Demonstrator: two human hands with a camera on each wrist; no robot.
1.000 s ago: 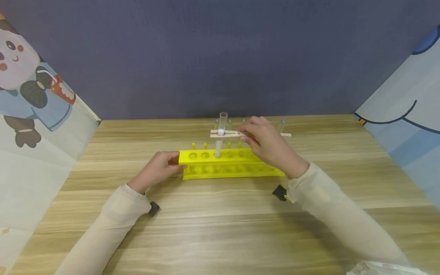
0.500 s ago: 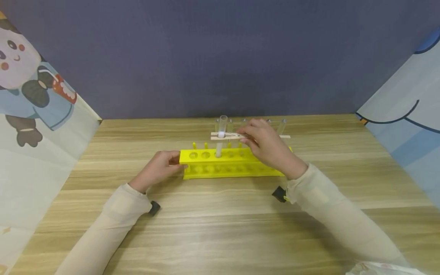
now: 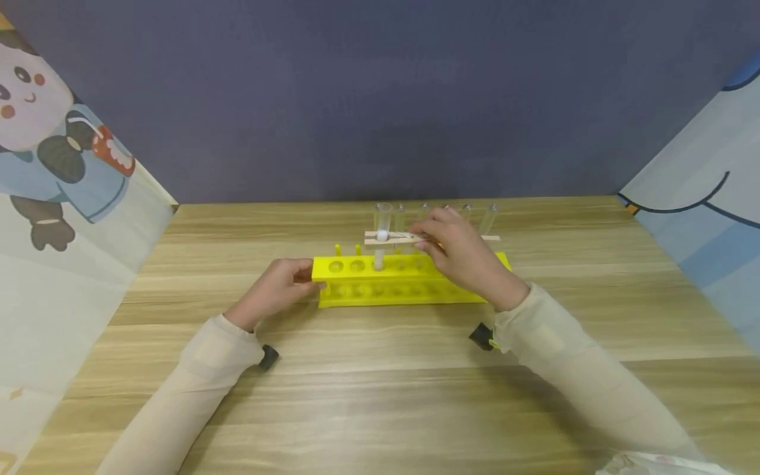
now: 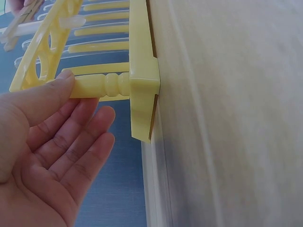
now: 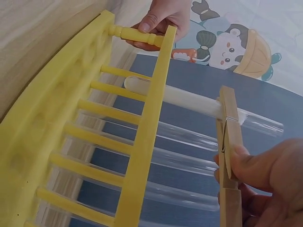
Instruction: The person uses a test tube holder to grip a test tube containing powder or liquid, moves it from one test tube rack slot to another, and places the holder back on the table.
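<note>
A yellow test tube rack (image 3: 344,277) stands on the table. At its left end the left hand (image 3: 276,293) grips the end post, thumb in front in the left wrist view, where the post (image 4: 92,86) shows. The right hand (image 3: 460,254) pinches a wooden clamp (image 5: 228,123) whose jaws are closed round a tube (image 5: 189,101) with white contents. That tube's rounded lower end passes through a hole of the rack's upper board and, in the right wrist view, hangs short of the base. Several clear tubes (image 5: 184,163) stand upside down on pegs behind.
The wooden table (image 3: 356,396) reaches forward to a dark blue panel (image 3: 380,99). Walls with cartoon pictures (image 3: 59,138) flank it on the left and right. A black wrist piece (image 3: 269,357) hangs by the left cuff, another (image 3: 481,336) by the right.
The clamped tube has moved down a little, further into the rack hole, along with the clamp and right hand. The left hand keeps its grip on the rack end.
</note>
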